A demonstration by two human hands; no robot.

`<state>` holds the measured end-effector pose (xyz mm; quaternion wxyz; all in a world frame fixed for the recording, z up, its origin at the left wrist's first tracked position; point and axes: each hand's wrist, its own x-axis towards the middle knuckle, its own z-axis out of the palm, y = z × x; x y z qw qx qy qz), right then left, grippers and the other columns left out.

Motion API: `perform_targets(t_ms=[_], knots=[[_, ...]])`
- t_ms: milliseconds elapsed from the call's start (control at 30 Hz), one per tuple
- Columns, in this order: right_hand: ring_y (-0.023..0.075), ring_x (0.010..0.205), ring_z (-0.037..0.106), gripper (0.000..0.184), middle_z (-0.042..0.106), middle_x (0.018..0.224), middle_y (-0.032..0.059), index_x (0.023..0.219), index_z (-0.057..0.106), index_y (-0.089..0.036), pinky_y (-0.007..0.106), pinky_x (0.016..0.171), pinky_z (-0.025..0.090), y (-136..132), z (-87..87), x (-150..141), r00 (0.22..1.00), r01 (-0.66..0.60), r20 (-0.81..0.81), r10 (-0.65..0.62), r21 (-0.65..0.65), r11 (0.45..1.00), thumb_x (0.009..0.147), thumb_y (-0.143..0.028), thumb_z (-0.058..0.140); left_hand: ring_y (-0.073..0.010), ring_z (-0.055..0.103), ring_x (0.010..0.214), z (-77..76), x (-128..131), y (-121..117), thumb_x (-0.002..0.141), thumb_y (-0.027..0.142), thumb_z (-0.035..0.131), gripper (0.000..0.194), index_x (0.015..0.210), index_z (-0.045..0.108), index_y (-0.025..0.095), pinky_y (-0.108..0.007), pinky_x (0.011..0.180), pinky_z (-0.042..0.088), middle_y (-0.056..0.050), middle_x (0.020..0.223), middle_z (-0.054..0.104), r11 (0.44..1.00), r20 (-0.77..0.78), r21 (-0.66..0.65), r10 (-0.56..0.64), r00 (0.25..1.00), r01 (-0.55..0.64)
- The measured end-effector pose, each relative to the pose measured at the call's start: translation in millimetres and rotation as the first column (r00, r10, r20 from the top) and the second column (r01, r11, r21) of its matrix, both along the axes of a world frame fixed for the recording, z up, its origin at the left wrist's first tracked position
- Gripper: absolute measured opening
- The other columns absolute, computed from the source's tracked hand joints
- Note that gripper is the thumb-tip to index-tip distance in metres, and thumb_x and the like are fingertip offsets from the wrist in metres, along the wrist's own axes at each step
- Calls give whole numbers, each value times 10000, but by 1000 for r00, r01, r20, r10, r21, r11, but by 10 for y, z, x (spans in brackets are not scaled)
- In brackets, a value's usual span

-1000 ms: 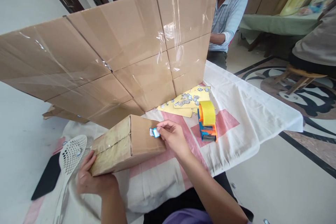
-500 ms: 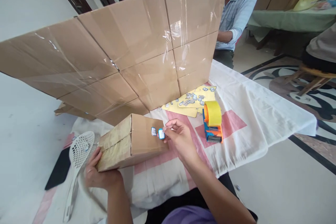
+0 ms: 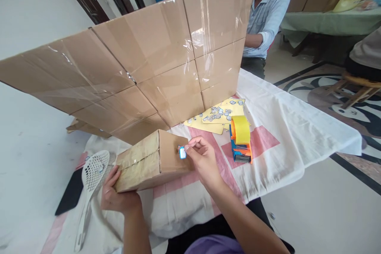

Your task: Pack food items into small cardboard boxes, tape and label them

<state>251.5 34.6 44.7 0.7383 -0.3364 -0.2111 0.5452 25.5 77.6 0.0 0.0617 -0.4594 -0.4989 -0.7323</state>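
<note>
A small cardboard box [image 3: 138,158] with tape across its seam sits tilted at the near side of the table. Wrapped round its left end is my left hand [image 3: 119,190], closed on the box. Between the thumb and fingertips of my right hand [image 3: 204,158] is a small white label with a blue border [image 3: 182,152]. It is just in front of the box's right face. A small dark patch shows on that face beside the label; I cannot tell if it is a hole or a shadow. Whether the label touches the box is unclear.
Taped cardboard panels [image 3: 166,83] stand upright behind the box. Yellow sheets with several small labels [image 3: 220,115] lie at their foot. Nearby is a tape dispenser [image 3: 241,139]. A white slotted skimmer [image 3: 92,174] and a black flat object [image 3: 70,192] lie left. A person [image 3: 256,39] is beyond the panels.
The box has shifted to the right with my left hand, its right face closer to the pinched label. A second small label seen on that face no longer shows.
</note>
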Motion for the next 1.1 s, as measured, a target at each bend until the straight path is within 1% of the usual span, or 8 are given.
perform_targets(t_ms=[267,500,567,633,733,800,933,1100], knots=[[125,693,585,234,641,753,-30,813,633,-218,280,707,482,14,-76,138,998,19,53,-17,-33,999,714,-294,831,-278,727,1043,-20,15,-21,891,238,329,385,755,675,139,-499,1002,536,-147,1038,777,999,-61,-16,-40,997,39],[106,700,570,192,609,734,-39,792,638,-213,266,722,511,262,170,714,952,293,67,-300,95,951,699,-231,805,-265,719,1052,-3,44,-39,896,220,331,392,781,695,131,-487,1011,524,-149,1043,774,998,-63,-10,-61,996,61],[113,715,586,232,612,743,-41,812,637,-212,271,709,544,313,273,853,965,225,128,-229,47,973,664,-230,813,-259,722,1033,4,47,-49,897,221,341,391,787,705,130,-478,1002,532,-143,1033,776,998,-71,-9,-68,995,67],[111,683,586,288,623,757,-44,850,636,-213,276,651,573,294,327,886,988,40,154,-32,-48,998,636,-243,827,-259,723,1031,2,41,-56,903,222,334,400,790,707,134,-479,1000,536,-136,1037,777,998,-67,-25,-60,996,59],[70,550,497,366,617,742,-61,901,635,-213,313,575,608,177,262,759,958,-251,99,268,-158,955,616,-257,861,-268,722,1040,-20,19,-58,906,224,340,398,796,710,128,-487,998,537,-142,1046,775,998,-51,-19,-66,997,66],[76,542,509,394,601,731,-67,919,626,-213,360,581,634,109,152,629,929,-361,15,369,-173,916,622,-267,879,-270,721,1044,-40,0,-53,904,227,351,389,804,713,125,-484,997,534,-145,1050,774,997,-40,-15,-74,996,74],[156,708,677,400,624,768,-46,932,602,-221,335,616,630,108,-13,425,921,-386,-97,376,-120,915,661,-280,889,-268,718,1061,-59,-38,-41,900,225,351,389,814,716,120,-481,1010,527,-149,1062,773,997,-3,-22,-79,997,79],[160,759,692,551,636,821,-52,1156,649,-264,333,627,640,188,37,305,956,-285,-95,278,-66,956,664,-266,897,-265,720,1066,-58,-76,-34,885,211,334,388,784,700,130,-482,1024,528,-138,1051,776,998,46,-28,-55,997,56]])
